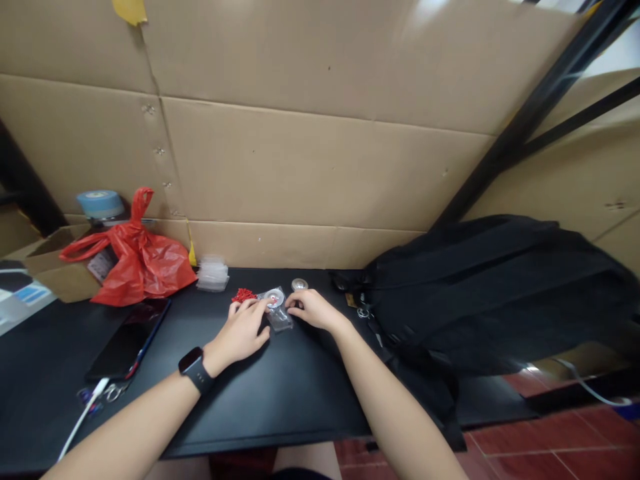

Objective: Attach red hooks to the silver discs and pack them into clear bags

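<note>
A small round white piece with a red spot in its middle (275, 297) lies on a clear plastic packet (281, 322) on the black table. Over its left edge reaches my left hand (241, 333), palm down, fingers stretched and thumb apart, the index fingertip touching the round piece. A bunch of red strands (244, 294) sits just beyond those fingers. On the packet's right side is my right hand (315, 311), its fingers bent with a gap between thumb and forefinger. Behind it stands a small round silvery piece (299, 285), partly hidden by the knuckles.
A stack of clear plastic pieces (213, 274) stands by the cardboard wall (280, 173). Leftward are a red plastic bag (145, 263), a cardboard box (63, 270) and a phone (130, 340) on a white cable. A black backpack (490, 293) fills the right side.
</note>
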`<action>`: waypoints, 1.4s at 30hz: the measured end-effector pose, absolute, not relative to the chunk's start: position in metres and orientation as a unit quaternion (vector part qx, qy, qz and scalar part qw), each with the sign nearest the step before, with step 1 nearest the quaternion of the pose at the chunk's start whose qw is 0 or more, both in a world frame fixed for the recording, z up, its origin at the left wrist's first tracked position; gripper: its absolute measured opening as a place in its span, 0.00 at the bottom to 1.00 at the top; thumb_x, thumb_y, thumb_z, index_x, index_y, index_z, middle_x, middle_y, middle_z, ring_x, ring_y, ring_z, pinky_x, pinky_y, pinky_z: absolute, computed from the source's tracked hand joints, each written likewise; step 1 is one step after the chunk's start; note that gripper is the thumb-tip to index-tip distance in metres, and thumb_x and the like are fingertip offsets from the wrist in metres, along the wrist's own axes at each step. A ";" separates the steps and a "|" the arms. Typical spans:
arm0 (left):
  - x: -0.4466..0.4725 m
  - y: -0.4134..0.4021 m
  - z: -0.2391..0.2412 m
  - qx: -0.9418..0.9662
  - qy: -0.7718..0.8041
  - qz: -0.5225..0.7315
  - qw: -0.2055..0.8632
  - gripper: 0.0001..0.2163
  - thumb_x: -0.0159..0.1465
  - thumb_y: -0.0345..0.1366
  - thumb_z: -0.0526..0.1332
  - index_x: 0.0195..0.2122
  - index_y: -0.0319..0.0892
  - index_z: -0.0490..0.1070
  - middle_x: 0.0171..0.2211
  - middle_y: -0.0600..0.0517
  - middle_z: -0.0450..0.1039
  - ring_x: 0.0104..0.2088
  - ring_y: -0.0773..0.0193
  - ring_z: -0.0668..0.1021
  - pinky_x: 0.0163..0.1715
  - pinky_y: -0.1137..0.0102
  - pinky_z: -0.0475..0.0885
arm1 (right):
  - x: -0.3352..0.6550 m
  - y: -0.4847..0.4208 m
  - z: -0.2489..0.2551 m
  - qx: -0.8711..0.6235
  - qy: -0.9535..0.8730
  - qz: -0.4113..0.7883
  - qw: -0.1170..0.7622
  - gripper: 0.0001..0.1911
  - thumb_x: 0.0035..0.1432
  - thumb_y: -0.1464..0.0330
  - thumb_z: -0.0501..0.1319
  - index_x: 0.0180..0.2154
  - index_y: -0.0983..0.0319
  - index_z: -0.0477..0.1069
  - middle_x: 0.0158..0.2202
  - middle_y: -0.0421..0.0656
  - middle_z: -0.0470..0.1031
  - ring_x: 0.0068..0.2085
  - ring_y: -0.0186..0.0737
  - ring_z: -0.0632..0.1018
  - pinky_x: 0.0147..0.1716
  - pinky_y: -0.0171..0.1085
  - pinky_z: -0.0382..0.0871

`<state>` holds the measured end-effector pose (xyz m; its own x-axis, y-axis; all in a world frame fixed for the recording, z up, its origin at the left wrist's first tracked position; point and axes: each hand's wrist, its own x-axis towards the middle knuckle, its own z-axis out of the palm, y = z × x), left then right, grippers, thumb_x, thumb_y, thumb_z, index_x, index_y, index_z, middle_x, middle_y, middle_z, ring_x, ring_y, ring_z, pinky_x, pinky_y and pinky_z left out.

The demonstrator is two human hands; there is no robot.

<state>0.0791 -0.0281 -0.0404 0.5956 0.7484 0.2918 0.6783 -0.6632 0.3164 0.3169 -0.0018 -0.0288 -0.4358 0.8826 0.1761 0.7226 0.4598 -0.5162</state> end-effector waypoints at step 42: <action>0.087 -0.030 -0.040 0.862 0.447 0.234 0.051 0.15 0.68 0.42 0.55 0.54 0.54 0.72 0.52 0.46 0.68 0.55 0.50 0.66 0.50 0.55 0.61 | 0.310 -0.008 -0.032 -0.511 -0.804 0.208 0.220 0.10 0.61 0.71 0.58 0.41 0.59 0.78 0.26 0.39 0.74 0.28 0.34 0.73 0.32 0.32 0.65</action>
